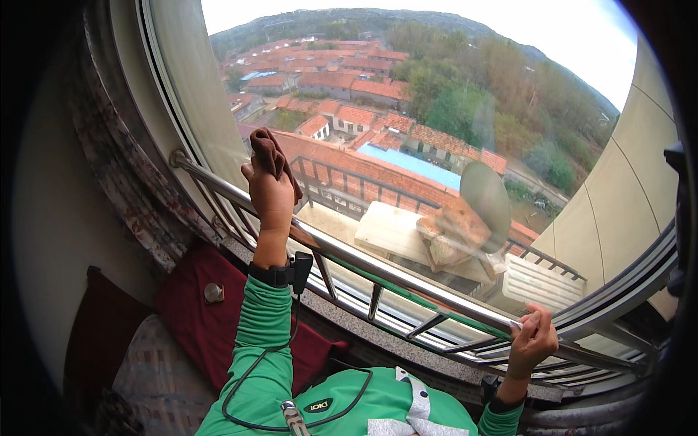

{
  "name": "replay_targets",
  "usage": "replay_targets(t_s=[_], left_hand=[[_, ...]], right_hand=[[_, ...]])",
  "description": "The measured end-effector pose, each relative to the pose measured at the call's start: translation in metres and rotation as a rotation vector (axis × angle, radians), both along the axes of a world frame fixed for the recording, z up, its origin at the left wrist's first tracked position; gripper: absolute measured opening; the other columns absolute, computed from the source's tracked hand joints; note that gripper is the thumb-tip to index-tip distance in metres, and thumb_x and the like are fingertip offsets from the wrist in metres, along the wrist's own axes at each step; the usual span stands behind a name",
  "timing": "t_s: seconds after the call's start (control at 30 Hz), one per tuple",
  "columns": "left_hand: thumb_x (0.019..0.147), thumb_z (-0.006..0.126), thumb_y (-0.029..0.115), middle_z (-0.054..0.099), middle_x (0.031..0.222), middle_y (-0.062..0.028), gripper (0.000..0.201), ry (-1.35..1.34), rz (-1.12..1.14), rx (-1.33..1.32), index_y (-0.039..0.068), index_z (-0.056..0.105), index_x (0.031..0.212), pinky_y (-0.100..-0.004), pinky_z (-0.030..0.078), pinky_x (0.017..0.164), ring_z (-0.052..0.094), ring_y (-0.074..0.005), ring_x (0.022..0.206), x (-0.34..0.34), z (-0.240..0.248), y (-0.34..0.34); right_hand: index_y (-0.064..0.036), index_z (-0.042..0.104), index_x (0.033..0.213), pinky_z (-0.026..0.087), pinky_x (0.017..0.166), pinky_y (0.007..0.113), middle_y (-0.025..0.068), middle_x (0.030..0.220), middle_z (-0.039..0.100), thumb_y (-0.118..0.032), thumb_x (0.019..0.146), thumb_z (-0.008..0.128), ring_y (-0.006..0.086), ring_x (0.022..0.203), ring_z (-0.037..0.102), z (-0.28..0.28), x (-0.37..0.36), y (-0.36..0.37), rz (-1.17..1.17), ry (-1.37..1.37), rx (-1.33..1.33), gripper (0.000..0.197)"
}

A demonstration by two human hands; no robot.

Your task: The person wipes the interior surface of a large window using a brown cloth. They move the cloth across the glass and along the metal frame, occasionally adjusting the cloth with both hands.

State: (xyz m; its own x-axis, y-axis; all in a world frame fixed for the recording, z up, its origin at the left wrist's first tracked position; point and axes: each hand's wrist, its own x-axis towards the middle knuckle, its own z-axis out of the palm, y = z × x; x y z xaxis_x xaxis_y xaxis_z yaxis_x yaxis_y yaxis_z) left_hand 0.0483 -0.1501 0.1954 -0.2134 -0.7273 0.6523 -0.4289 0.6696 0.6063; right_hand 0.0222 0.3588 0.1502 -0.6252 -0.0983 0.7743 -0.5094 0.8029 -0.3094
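Domestic room, upper storey: floral curtain (138, 174) at the left edge of the window (407, 182), stainless-steel guard rail (407, 280), granite sill (385, 338); tiled roofs (378, 89) below.

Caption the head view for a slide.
Left hand holds a brown cloth before a window; right hand grips the metal railing.

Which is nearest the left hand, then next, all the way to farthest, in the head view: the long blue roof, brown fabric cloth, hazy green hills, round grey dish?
1. Brown fabric cloth: held in the left hand.
2. Round grey dish: outdoors, to the right.
3. Long blue roof: farther out, down below.
4. Hazy green hills: along the skyline.
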Motion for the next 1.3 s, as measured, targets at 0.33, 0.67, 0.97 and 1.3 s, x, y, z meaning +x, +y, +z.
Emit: replay_targets(t_s=[0.33,0.67,0.97,1.3], left_hand=[[0.082,0.069,0.005,0.045,0.102,-0.0126,0.062,0.202,-0.698,-0.523,0.014,0.056,0.142,-0.0369,0.059,0.064,0.065,-0.0302,0.086,-0.027,0.021,0.245],[0.077,0.074,0.010,0.050,0.100,-0.0087,0.054,0.221,-0.844,-0.580,0.022,0.065,0.129,-0.0360,0.057,0.062,0.065,-0.0253,0.081,-0.023,0.035,0.207],[0.084,0.073,0.002,0.057,0.116,-0.0182,0.054,0.230,-0.190,-0.176,0.009,0.057,0.134,-0.0502,0.055,0.087,0.063,-0.0435,0.104,0.006,0.012,-0.014],[0.078,0.078,0.002,0.047,0.115,-0.0196,0.078,0.313,-0.305,-0.292,0.008,0.043,0.147,-0.0496,0.059,0.079,0.063,-0.0465,0.107,-0.029,0.020,0.132]], right_hand=[[-0.0089,0.071,0.098,0.044,0.059,0.040,0.0046,0.061,0.061,-0.012,0.100,0.052,0.0267,0.056,0.057,0.000,0.001,0.000,0.006,-0.003,-0.006,0.019],[-0.0084,0.070,0.098,0.045,0.061,0.041,0.0050,0.065,0.063,-0.010,0.099,0.052,0.0287,0.059,0.058,-0.002,0.001,0.005,0.041,-0.014,0.007,0.018],[-0.0092,0.070,0.099,0.044,0.059,0.039,0.0032,0.062,0.061,-0.012,0.100,0.052,0.0262,0.056,0.057,0.001,0.001,0.000,-0.004,-0.009,-0.003,0.018],[-0.0089,0.070,0.098,0.043,0.059,0.040,0.0028,0.061,0.061,-0.012,0.100,0.052,0.0259,0.056,0.056,0.004,0.002,-0.002,-0.002,-0.029,-0.009,0.018]])
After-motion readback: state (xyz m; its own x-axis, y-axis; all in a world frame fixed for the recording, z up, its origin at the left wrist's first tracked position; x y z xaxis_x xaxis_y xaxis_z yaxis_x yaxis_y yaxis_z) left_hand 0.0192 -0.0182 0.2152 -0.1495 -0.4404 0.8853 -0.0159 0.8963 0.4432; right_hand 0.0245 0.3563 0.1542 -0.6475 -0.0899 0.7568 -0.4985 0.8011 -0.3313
